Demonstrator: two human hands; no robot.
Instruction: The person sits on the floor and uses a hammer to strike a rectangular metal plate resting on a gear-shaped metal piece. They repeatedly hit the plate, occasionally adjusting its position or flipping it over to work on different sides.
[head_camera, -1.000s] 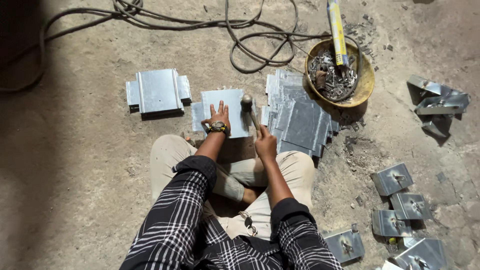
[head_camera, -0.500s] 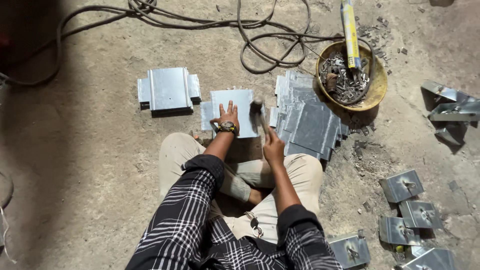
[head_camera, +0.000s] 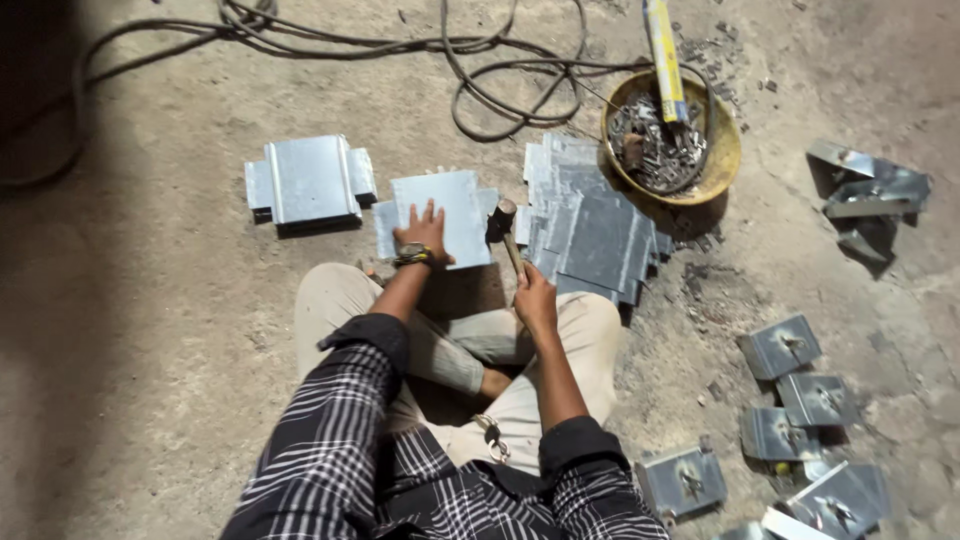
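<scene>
Person is sitting cross-legged on the concrete floor (head_camera: 150, 400), plaid sleeves and tan trousers nearest the camera, a key ring hanging at the waist. The low seat is keeping both arms directly over the work.

Right hand (head_camera: 535, 297) is clenching the wooden handle of a hammer (head_camera: 506, 228), grip closed fully round the shaft near its lower end; the dark metal head is sitting just at the right edge of the sheet, apparently so the blow lands on the fold line. Left hand (head_camera: 425, 232), with a watch at the wrist, is lying flat and spread, grasping nothing, pressing the sheet-metal piece (head_camera: 440, 215) against the floor to stop it skidding. That piece is lying flat on the floor just beyond the knees: thin, dull grey, galvanised-looking, rectangular with small tabs at the sides.

Just right of it, touching the hammer's side, a stack of flat blanks (head_camera: 590, 225) is fanning out, same grey sheet, within easy reach. To the left, a bent bracket (head_camera: 308, 180) with a raised centre and side flanges is resting apart.

Further right, small folded plates with fasteners (head_camera: 780, 345) are lying scattered. Beyond the stack, a shallow yellow pan (head_camera: 722, 150) is holding loose metal bits, and a yellow-handled tool (head_camera: 665, 50) is leaning across it. Dark cables (head_camera: 500, 75) are looping along the far floor.
</scene>
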